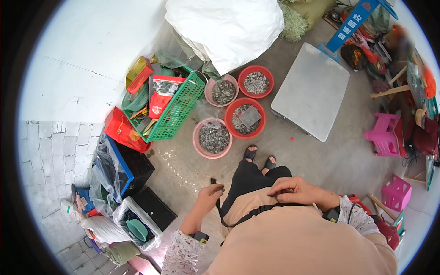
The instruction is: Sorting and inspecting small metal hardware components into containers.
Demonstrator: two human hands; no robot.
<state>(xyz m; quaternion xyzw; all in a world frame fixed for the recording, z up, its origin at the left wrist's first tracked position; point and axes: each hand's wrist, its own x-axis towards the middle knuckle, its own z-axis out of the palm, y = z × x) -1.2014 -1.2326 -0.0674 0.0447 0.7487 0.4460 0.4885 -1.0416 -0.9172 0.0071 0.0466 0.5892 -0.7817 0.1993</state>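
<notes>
Hands, qty 2, both bare. L hand (208,200): fingers bent, just beside the L edge of the peach apron (293,238); cannot tell if they grip anything. R hand (295,190): fingers loosely curved, thumb apart from them, over the apron at lap level; contact w/ cloth cannot be told. Apron, qty 1, is on the wearer's front; 1 blk strap (256,210) crosses it. Wrist devices, qty 2, 1 per arm.

Floor (284,151), mid area: basins, qty 4 (2 pink, 2 red), grouped in 2 rows. Far row: pink basin (207,93) at L, red basin (271,83) at R. Near row: pink basin (195,140) at L, red basin (262,121) at R. All 4 hold greyish shredded matl. Near red also has 1 clear plastic box (250,117) on top of its load.

R of basins: 1 platform scale (312,89), grey plate, blue column at its far corner.

Floor, L edge: 1 green basket (176,112), tilted, w/ mixed pkgs; 1 blk crate w/ blue rim (137,172); 1 lined bin (155,242) w/ 1 green bowl (137,230).

Floor, far edge: 1 lge white sack (227,30). Floor, R edge: pink stools (387,130), qty 2.
</notes>
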